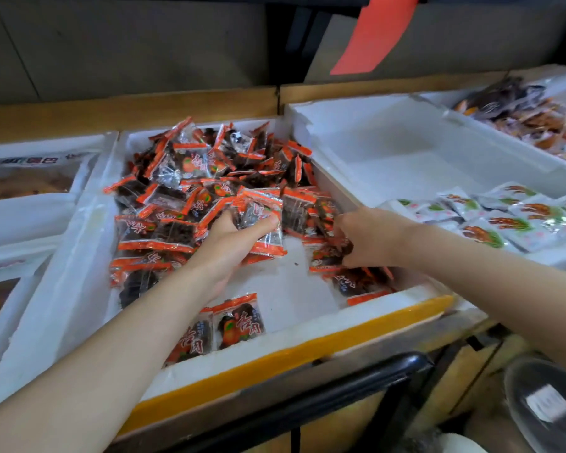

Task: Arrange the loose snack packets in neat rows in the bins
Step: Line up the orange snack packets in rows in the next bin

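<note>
I am working in the bin (79, 289), where the pile (209, 165) is lying jumbled at the far end, leaving bare floor nearer me for rows. My left hand (229, 243) is gripping a small stack (262, 220) over the middle, probably as ready supply. My right hand (370, 240), apart from it, is pinching one packet (327, 256) by the right wall, seemingly starting a row.

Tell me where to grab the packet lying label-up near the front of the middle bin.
Pinch the packet by its far orange seal, coming down from the far side. It lies label-up; that seal borders bare bin floor, while its left side abuts another packet and its near end meets the front wall.
</note>
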Demonstrator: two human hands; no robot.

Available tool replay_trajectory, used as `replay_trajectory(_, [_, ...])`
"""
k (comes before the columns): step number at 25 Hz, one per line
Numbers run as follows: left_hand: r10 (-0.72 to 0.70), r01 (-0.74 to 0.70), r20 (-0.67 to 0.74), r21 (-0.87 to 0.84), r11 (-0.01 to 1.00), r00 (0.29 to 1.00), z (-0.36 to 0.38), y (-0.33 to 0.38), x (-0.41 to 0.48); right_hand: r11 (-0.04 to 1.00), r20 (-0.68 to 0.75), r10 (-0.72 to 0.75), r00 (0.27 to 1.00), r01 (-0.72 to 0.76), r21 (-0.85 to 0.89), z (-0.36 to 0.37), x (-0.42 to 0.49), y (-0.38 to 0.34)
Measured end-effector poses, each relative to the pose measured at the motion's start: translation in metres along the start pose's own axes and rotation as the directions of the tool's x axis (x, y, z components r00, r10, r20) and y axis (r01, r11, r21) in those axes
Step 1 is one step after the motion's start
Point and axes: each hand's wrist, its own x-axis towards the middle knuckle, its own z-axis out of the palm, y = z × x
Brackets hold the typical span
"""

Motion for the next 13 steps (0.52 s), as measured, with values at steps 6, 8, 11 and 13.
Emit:
replay_trajectory(6, [-0.012, 0.019, -0.042, 0.165, 0.986, 0.999, -0.003, 0.001, 0.002, 0.868, -0.307, 0.138, 0.942, 0.034, 0.496, -0.019, -0.001, 0.002])
replay_trajectory(8, [-0.079, 0.081, -0.021, 0.160, 0.984, 0.997, 0.002, 0.002, 0.001, 0.656, -0.329, 0.230, 0.916, 0.104, 0.748, -0.029, 0.001, -0.008])
replay_trajectory(11, [-0.137, 0.138, 0.042, -0.017, 0.990, 0.990, 0.008, 0.006, -0.001, 0.193, -0.156, 0.263, 0.952, 0.106, 0.975, -0.028, 0.011, -0.031])
replay_trajectory(13, [-0.111, 0.123, 0.096, -0.129, 0.984, 0.989, 0.009, 0.012, -0.005, 0.093, -0.089, 0.268, 0.959, 0.066, 0.993, -0.022, 0.018, -0.040])
